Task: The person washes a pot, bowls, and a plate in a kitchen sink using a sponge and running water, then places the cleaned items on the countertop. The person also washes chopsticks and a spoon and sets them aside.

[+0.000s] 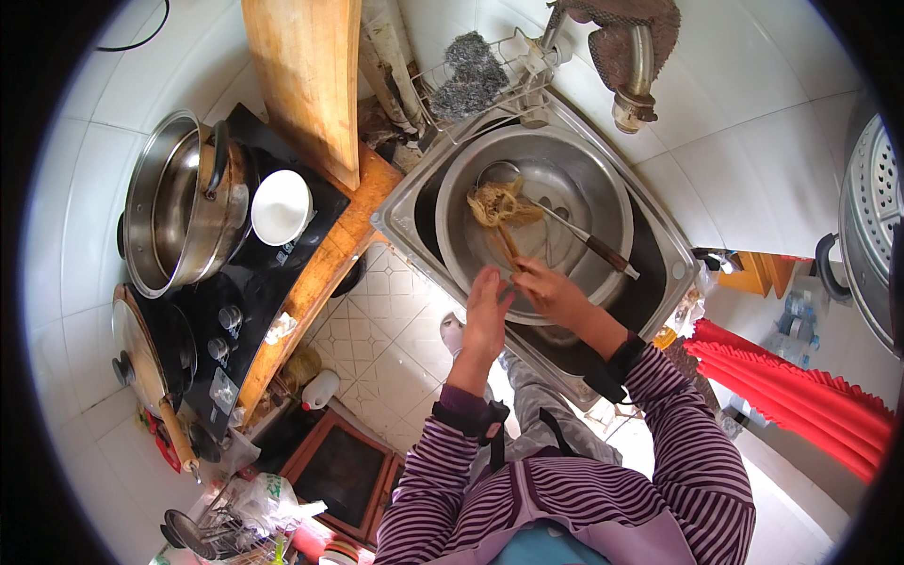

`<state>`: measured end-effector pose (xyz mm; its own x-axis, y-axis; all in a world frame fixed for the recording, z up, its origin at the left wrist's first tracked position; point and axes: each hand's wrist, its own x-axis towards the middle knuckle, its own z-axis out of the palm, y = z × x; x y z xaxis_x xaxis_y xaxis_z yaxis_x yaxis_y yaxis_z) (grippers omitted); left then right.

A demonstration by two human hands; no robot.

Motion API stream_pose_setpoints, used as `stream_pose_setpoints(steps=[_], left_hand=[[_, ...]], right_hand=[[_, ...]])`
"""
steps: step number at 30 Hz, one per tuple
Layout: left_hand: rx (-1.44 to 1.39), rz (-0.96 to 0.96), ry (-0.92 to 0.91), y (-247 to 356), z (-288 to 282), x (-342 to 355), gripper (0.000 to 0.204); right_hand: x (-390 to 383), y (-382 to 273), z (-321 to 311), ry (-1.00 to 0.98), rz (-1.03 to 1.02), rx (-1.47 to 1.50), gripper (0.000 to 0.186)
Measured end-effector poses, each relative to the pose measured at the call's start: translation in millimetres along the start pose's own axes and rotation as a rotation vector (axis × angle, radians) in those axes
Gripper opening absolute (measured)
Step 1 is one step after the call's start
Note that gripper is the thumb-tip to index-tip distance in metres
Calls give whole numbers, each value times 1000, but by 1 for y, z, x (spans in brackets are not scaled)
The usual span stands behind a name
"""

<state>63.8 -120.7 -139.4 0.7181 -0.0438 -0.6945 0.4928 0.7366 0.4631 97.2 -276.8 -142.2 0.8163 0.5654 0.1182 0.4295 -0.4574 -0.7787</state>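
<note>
A wide metal basin [617, 193] sits in the steel sink [680, 268]. My right hand [556, 299] is closed around wooden chopsticks [508, 243], whose far ends meet a tan, stringy clump [496, 203] inside the basin. The clump looks like a loofah or scrubbing mesh. Beside it lies a ladle [586, 235] with a dark handle, its bowl partly behind the clump. My left hand [485, 315] is held at the basin's near left edge, fingers stretched out, with nothing visible in it.
A faucet [636, 104] and a wire rack with steel wool [471, 75] stand behind the sink. On the left, the black stove [268, 254] bears a large pot [155, 226] and a white bowl [281, 207]. A wooden board [311, 85] leans nearby; a red curtain [791, 386] hangs right.
</note>
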Motion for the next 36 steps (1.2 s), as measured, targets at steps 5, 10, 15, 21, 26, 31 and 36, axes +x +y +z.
stream_pose_setpoints(steps=[5, 10, 15, 21, 26, 31, 36], left_hand=[[-184, -284, -142, -4, 3, 17, 27], [-143, -304, -201, -3, 2, 38, 19], [-99, -234, -159, 11, -4, 44, 16], [23, -219, -179, 13, 0, 25, 11], [21, -210, -193, 12, 0, 12, 10], [24, -242, -184, 13, -4, 4, 9], [29, -243, -186, 15, -6, -3, 8]], right_hand=[[-2, -38, -4, -109, -159, -90, 34], [-12, -38, -16, -14, -239, -165, 39], [-28, 14, -2, 275, 427, -11, 23], [4, 118, 15, 162, 965, -174, 35], [31, 112, 42, 133, 1046, -184, 38], [37, 97, 39, 172, 1116, -121, 34], [33, 95, 21, 68, 1120, -257, 43]])
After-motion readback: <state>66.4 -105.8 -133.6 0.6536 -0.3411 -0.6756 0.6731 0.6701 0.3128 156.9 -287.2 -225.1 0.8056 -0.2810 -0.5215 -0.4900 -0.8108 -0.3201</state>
